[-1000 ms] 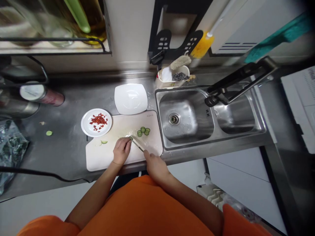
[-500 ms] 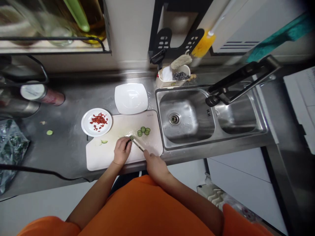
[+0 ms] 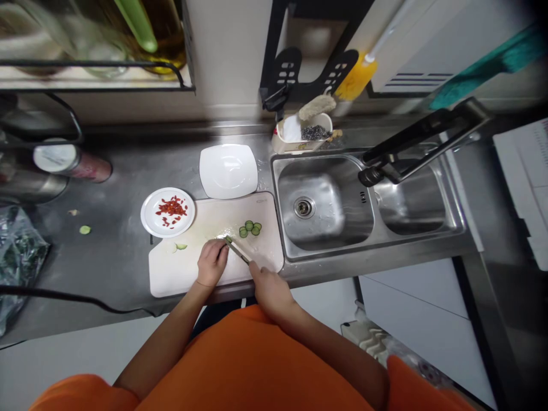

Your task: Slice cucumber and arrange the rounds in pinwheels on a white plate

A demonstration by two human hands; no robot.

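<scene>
On the pale cutting board [image 3: 180,277], my left hand [image 3: 212,264] is closed over a piece of cucumber that is mostly hidden under the fingers. My right hand [image 3: 272,290] grips the handle of a knife [image 3: 238,253], its blade slanting up and left to the fingertips of my left hand. A bit of green cucumber [image 3: 228,240] shows by the blade's tip. Several round cucumber slices [image 3: 249,228] lie in a cluster to the right of the blade. Left of my left hand sit small pale-green offcuts [image 3: 181,247].
A round white plate [image 3: 148,212] of small red pieces overlaps the board's upper left corner. Behind the board stands a square white dish [image 3: 229,171]. The steel double sink [image 3: 325,240] adjoins on the right, its black faucet [image 3: 406,137] reaching over it. A plastic bag [image 3: 21,251] lies far left.
Both hands stay in nearly the same place. The knife blade has shifted very slightly at the cucumber; the slices on the board look unchanged.
</scene>
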